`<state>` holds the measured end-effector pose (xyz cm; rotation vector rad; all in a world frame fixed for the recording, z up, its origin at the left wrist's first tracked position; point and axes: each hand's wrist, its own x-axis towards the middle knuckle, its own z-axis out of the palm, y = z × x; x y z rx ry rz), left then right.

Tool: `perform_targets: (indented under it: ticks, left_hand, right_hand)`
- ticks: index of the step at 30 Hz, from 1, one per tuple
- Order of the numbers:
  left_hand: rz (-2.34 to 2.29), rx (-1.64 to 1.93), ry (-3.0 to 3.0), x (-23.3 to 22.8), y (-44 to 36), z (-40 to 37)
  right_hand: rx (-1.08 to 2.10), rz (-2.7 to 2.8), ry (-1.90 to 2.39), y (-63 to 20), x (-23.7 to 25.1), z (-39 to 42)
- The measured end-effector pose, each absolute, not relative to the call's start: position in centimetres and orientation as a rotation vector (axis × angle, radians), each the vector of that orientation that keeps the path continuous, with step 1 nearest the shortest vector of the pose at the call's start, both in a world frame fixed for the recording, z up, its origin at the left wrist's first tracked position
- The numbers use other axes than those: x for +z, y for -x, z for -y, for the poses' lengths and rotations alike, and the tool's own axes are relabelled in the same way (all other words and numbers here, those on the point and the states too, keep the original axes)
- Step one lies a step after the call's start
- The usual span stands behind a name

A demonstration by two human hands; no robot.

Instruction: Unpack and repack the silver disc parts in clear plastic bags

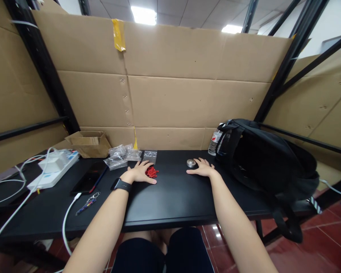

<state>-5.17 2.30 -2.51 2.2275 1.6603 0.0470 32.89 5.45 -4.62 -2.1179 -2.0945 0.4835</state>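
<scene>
My left hand (140, 173) lies palm down on the black table, fingers spread, beside a small bundle of red cords (152, 172). The cords show between its thumb and fingers, and I cannot tell whether the hand touches them. Farther right, my right hand (203, 168) rests open with its thumb stretched left. Just off its fingers sits a small round silver metal piece (191, 163). Behind my left hand lie several clear plastic bags (122, 154), and a flat one (150, 157) is close to its fingertips.
At left are a brown paper box (90, 144), a white power strip (55, 172) with cables, a phone (90, 178) and a colourful keychain (88, 203). A black backpack (267, 159) and a water bottle (214, 141) stand at right. Cardboard walls (170, 102) enclose the table (170, 204).
</scene>
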Motion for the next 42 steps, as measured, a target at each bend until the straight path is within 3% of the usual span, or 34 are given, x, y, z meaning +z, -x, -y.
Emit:
perform_targets:
  ticks: [14,23,42]
  left_hand:
    - [-1.679,0.080,-2.242,-2.8,5.1,-2.4]
    - [-1.431,0.510,-2.549,-2.5,4.7,-2.7]
    - [-1.556,0.743,-2.451,-4.6,1.8,-3.2]
  right_hand:
    - [0.390,2.046,2.029,-32.7,-4.4,-5.1]
    - [0.330,2.005,1.494,-32.3,-5.0,-5.9]
    - [0.370,2.010,1.333,-32.3,-6.2,-7.3]
